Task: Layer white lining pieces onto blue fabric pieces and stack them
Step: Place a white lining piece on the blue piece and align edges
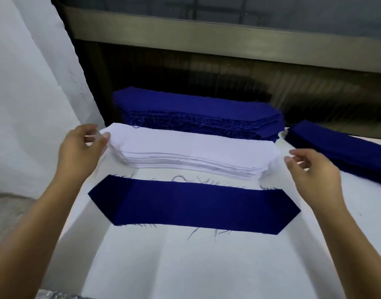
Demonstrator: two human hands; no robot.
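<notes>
On the table (185, 266) in front of you, a single fabric piece (193, 208) lies flat, lengthwise from left to right, nearest your edge. Just behind it sits the stack of lining pieces (196, 154), parallel to it. Behind that stack, towards the table's far edge, stands a taller stack of fabric pieces (196, 111), touching or nearly touching the lining stack. A third pile (340, 149) lies at the far right corner, angled toward the right edge. Your left hand (81, 147) is at the lining stack's left end, your right hand (314, 171) at its right end.
</notes>
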